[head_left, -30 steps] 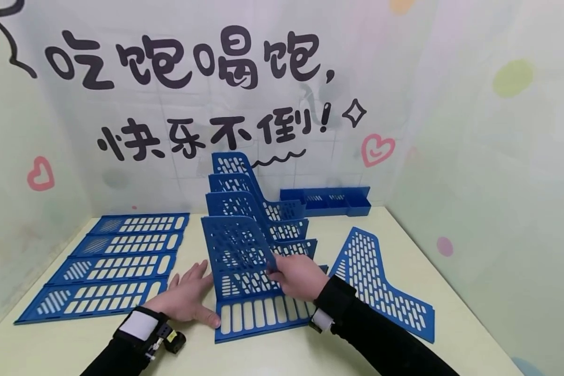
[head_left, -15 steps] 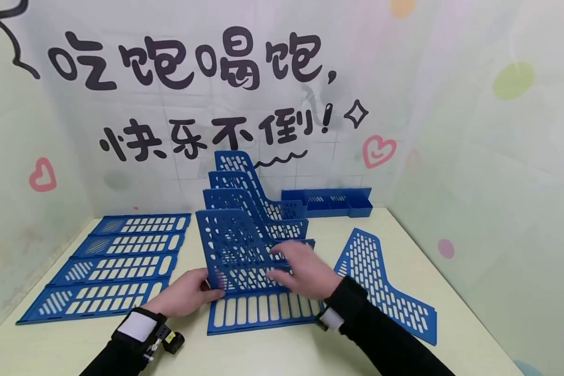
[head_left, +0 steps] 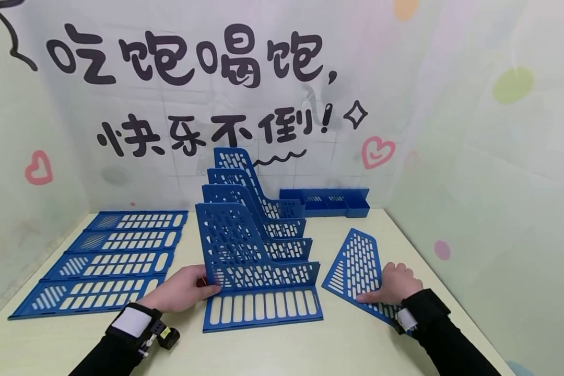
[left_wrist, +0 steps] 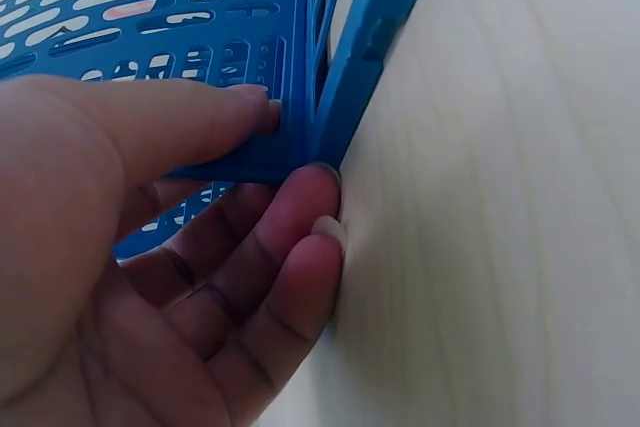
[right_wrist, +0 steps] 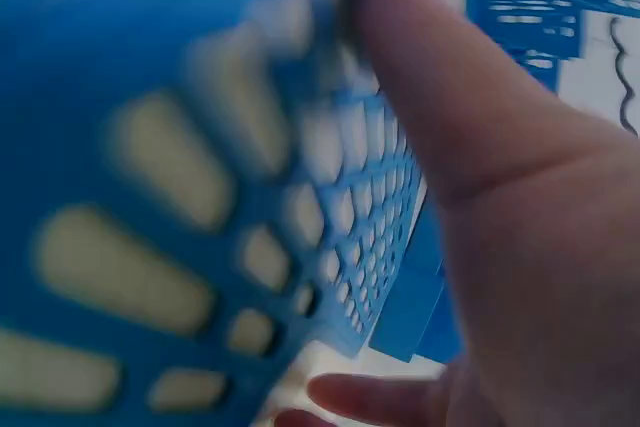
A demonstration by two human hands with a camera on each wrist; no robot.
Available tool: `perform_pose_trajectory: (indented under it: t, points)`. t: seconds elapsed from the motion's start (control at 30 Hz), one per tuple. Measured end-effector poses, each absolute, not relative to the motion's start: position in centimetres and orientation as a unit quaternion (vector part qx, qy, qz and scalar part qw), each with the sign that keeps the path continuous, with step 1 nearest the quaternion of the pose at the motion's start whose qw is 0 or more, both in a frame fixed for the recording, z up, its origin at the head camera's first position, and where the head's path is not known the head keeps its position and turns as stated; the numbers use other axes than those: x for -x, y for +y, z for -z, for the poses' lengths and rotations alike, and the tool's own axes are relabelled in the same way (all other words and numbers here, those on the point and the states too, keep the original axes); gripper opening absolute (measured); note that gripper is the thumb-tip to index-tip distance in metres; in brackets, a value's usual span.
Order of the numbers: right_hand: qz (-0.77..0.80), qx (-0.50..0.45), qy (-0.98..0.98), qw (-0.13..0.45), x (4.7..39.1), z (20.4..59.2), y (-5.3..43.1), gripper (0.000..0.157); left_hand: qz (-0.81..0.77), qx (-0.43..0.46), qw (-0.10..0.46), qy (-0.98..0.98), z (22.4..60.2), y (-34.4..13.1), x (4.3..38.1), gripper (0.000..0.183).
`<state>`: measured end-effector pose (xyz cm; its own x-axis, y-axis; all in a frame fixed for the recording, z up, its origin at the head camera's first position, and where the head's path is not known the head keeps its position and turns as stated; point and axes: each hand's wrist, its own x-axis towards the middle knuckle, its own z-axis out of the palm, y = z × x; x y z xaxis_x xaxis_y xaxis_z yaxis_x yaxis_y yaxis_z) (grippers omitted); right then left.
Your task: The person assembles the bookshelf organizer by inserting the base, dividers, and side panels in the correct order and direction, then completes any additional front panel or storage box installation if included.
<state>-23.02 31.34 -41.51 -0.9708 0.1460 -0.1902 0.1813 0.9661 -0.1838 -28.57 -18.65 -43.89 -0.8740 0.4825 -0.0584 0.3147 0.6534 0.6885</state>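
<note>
A blue slotted file rack (head_left: 237, 235) with several upright dividers stands mid-table on a flat slotted base strip (head_left: 263, 308). My left hand (head_left: 180, 288) pinches the front divider's lower left corner; in the left wrist view the thumb (left_wrist: 190, 117) lies on its face and the fingertips sit by the bottom edge. Off to the right is a loose blue divider panel (head_left: 361, 256), stepped in outline and full of slots. My right hand (head_left: 397, 284) grips it across its narrow middle, hiding part of it. The right wrist view shows this panel (right_wrist: 110, 167) close up and blurred.
Several flat blue slotted panels (head_left: 108, 290) lie in a row on the left of the table (head_left: 272, 355). At the back right stands a blue compartment tray (head_left: 326, 202). Printed sheets line the walls (head_left: 474, 172) behind and on the right.
My right hand has left the rack's front divider, moved right and taken hold of the loose panel. My left hand has gone from lying spread beside the rack to pinching its corner.
</note>
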Motion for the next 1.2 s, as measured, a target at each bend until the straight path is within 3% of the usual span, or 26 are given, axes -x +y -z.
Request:
perform_pose_trajectory:
  t: [0.13,0.3,0.53,0.7,0.93,1.2]
  points:
    - [0.159,-0.100,0.977,0.100,23.6,42.5,31.6,0.118,-0.357,-0.212,0.117,0.902,43.9,-18.9,28.5,0.008]
    - [0.268,-0.086,0.955,0.098,23.2,42.4,32.5,0.099,-0.371,-0.213,0.135,0.894,43.9,-18.4,28.5,0.007]
    - [0.251,-0.008,0.968,-0.025,20.9,39.3,34.0,0.071,-0.374,-0.229,0.126,0.890,43.3,-18.0,29.1,0.010]
    - [0.288,0.104,0.951,-0.038,20.3,38.6,33.9,0.071,-0.376,-0.230,0.113,0.890,42.6,-18.2,29.3,0.007]
    - [0.242,0.155,0.956,-0.052,20.0,39.3,32.7,0.072,-0.376,-0.233,0.105,0.891,42.4,-18.5,29.3,0.008]
    - [0.169,0.217,0.951,-0.143,19.0,39.7,33.2,0.031,-0.373,-0.205,0.131,0.895,42.5,-18.9,29.2,0.008]
